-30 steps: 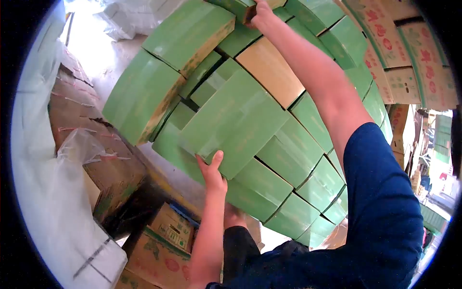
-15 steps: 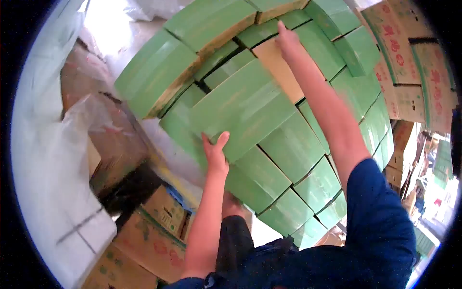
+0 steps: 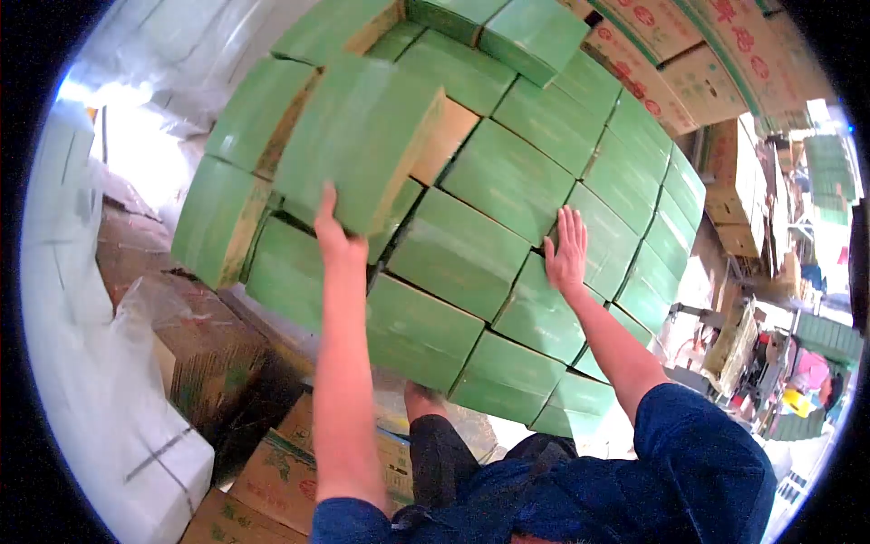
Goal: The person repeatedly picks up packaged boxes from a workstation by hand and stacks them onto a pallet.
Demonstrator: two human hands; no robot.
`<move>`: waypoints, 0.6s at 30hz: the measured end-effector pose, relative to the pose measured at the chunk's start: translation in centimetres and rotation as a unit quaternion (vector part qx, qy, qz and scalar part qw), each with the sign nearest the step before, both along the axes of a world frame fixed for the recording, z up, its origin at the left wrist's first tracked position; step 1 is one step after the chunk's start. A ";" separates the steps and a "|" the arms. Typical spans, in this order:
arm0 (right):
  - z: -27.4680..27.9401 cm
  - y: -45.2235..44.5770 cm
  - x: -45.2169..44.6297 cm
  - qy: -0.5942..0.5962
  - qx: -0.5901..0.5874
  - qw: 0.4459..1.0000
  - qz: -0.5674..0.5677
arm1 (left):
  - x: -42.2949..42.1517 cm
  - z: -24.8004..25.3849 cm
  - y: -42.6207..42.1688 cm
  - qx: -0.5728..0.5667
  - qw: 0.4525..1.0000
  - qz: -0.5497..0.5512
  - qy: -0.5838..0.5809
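Touching green box (image 3: 349, 140) edge, left fingers (image 3: 327, 204), narrow gaps among stacked boxes (image 3: 462, 249)

Smooth, faintly glossy green cardboard boxes (image 3: 462, 249) are being shown at centre, matt cardboard cartons (image 3: 711, 86) at two o'clock, matt cloth shirt (image 3: 707, 462) at four, crinkled plastic film (image 3: 149, 308) at nine.

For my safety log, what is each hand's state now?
Left hand: against a raised green rectangular cardboard box; grip unclear.
Right hand: open, on stacked green cardboard boxes.
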State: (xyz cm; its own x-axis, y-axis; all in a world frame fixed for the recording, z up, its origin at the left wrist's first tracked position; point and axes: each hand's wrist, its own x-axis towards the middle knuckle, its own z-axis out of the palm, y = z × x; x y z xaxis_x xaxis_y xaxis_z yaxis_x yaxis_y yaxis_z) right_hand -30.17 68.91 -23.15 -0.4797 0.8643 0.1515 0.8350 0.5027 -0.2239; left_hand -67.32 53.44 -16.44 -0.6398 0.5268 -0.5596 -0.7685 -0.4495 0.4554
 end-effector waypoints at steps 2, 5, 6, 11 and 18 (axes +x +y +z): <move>0.6 -0.1 0.1 -0.003 -0.022 1.000 0.022 | -1.4 0.3 6.4 -0.006 0.998 -0.014 0.067; 0.1 -0.2 0.8 0.000 -0.028 0.999 0.027 | -4.2 -3.0 14.9 0.022 0.993 -0.030 0.111; 0.1 0.4 0.7 0.001 -0.025 0.999 0.027 | -4.8 -3.4 17.3 0.010 0.992 -0.020 0.127; 0.1 0.4 0.8 -0.016 -0.058 0.998 0.015 | -7.6 -5.2 23.3 -0.061 0.996 -0.029 0.057; -0.2 0.9 1.7 0.023 -0.092 0.995 0.017 | -8.8 -4.7 22.9 -0.190 0.956 -0.146 0.171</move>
State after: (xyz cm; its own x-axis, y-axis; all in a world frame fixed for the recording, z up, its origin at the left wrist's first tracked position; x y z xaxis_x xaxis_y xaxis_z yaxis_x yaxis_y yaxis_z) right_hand -28.46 69.82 -23.35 -0.5059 0.8625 0.0149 0.8047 0.4780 -0.3522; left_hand -76.08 76.35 -21.11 -0.6764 0.5111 -0.5303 -0.6129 0.0087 0.7901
